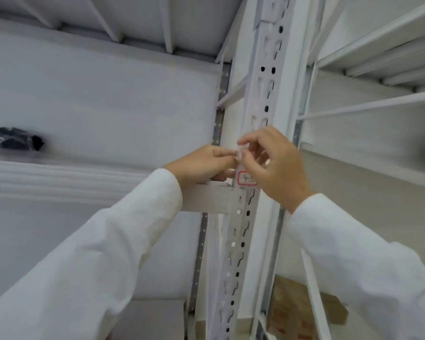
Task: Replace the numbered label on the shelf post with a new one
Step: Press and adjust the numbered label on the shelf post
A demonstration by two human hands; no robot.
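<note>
White metal shelving fills the view, and the shelf post (260, 99), a perforated white upright with rows of round and keyhole slots, runs from top to bottom through the middle; everything else is placed against it. To the left of the post a shelf beam (206, 196) meets it at about mid-height, with pale foam-like sheeting behind and a small black bundle (17, 142) lying far off to the left. To the right of the post are more white shelf levels, and low down beside its foot sits a brown cardboard box (304, 312) with red print too blurred to read. Two arms in white sleeves (103, 261) reach up to the post. The left hand (201, 163) comes in from the post's left side just above the beam, its fingers (227, 155) pressed together in a pinch on a small pale scrap at the post's face; what the scrap is cannot be told. The right hand (275, 165) covers the post's front, thumb and forefinger meeting the same scrap, the other fingers loosely curled. The numbered label (245, 178), white with a red border and a handwritten "4", is stuck on the post just below the pinching fingertips, its right part hidden behind the right hand.
</note>
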